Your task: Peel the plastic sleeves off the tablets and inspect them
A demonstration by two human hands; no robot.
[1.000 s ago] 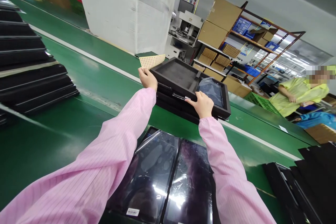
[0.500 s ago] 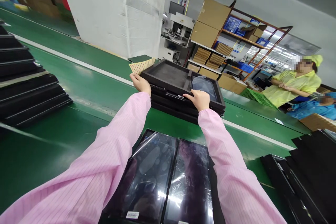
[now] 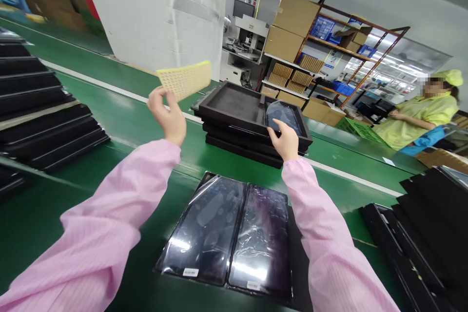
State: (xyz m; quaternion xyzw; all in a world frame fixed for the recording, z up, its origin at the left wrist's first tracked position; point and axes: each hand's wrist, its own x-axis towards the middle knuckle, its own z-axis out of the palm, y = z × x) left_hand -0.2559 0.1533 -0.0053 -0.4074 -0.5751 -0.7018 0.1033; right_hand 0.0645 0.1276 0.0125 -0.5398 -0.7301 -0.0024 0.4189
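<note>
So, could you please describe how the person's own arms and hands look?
The left hand and the right hand are bare, without gloves. Long, loose pink sleeves with faint stripes cover both arms, ending in gathered cuffs at the wrists. No printed markings show.

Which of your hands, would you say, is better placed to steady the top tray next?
Probably the right hand: it is by the near edge of the top tray, while the left hand holds a dotted yellow sheet.
</note>
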